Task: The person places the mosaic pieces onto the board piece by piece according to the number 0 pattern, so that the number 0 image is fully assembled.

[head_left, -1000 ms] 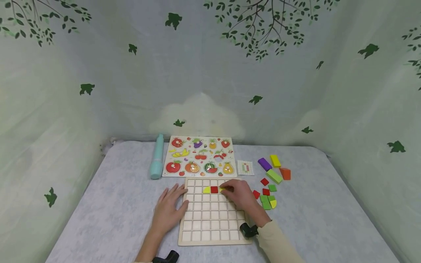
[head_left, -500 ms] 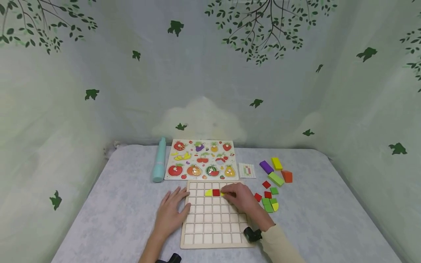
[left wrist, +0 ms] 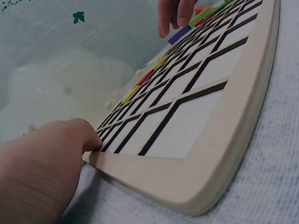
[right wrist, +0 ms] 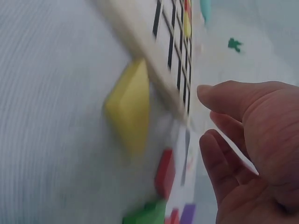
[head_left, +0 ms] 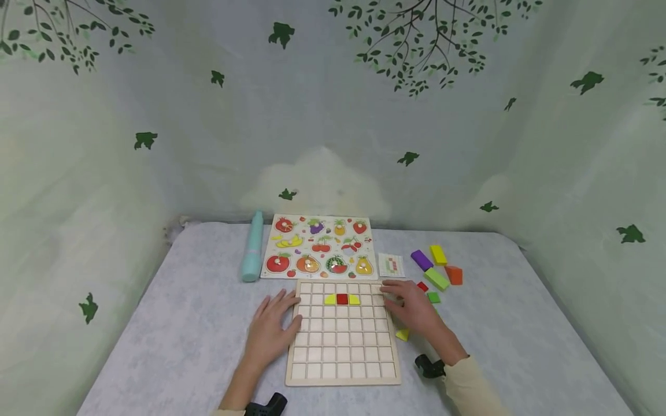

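Observation:
A wooden grid board (head_left: 343, 378) lies in front of me. In its second row sit a yellow quarter-round tile (head_left: 330, 299), a red square tile (head_left: 341, 299) and a second yellow quarter-round tile (head_left: 354, 299), side by side. My left hand (head_left: 274, 325) rests flat on the table, its fingers against the board's left edge; its thumb (left wrist: 84, 136) touches the rim. My right hand (head_left: 408, 306) hovers over the board's right edge, fingers relaxed and holding nothing. Just below it lies a loose yellow piece (head_left: 402, 334), seen large in the right wrist view (right wrist: 128, 109).
Right of the board lie a red tile (head_left: 422, 286), a green tile (head_left: 433, 297) and purple (head_left: 421, 260), yellow (head_left: 437, 254), green (head_left: 436, 279) and orange (head_left: 454, 274) blocks. Behind are a pattern card (head_left: 391, 265), a fruit puzzle (head_left: 317, 247) and a teal tube (head_left: 252, 254).
My right hand has let go of the yellow tile, which now sits right of the red one, and has moved right to the board's edge. The left hand has stayed put.

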{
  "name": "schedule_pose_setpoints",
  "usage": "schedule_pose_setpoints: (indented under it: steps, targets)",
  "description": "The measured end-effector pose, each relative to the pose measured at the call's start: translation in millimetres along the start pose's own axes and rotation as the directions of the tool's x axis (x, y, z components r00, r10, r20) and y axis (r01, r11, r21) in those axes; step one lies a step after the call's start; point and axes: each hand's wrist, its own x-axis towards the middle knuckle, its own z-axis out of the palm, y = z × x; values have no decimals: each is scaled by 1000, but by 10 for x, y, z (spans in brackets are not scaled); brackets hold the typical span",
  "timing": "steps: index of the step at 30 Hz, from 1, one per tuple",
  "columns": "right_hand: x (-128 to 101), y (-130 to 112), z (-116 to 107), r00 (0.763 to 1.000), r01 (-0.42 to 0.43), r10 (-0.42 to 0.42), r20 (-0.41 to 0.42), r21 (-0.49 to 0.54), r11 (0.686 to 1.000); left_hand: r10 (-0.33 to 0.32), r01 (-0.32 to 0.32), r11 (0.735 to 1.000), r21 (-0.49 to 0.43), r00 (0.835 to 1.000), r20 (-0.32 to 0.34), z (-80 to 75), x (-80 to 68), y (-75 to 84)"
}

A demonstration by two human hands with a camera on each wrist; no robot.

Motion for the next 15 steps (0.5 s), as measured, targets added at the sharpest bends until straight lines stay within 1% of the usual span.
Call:
schedule_pose_setpoints:
  steps: [5, 8, 12, 15]
  targets:
    - [-38, 185, -49, 1000, 8, -8, -20, -6, 1000, -5, 5, 1000, -7, 1000, -6, -6, -3, 6]
    - [-64, 286, -58, 999, 20, -21, -30, -39, 999, -3, 3, 1000, -10, 1000, -8, -9, -6, 9]
    - [-119, 382, -87, 999, -5, 3, -42, -60, 998, 3, -3, 1000, -8, 1000, -3, -7, -6, 10]
    - [-162, 417, -119, 999, -40, 38, -34, -57, 998, 3, -3, 1000, -6, 1000, -8, -8, -1, 5]
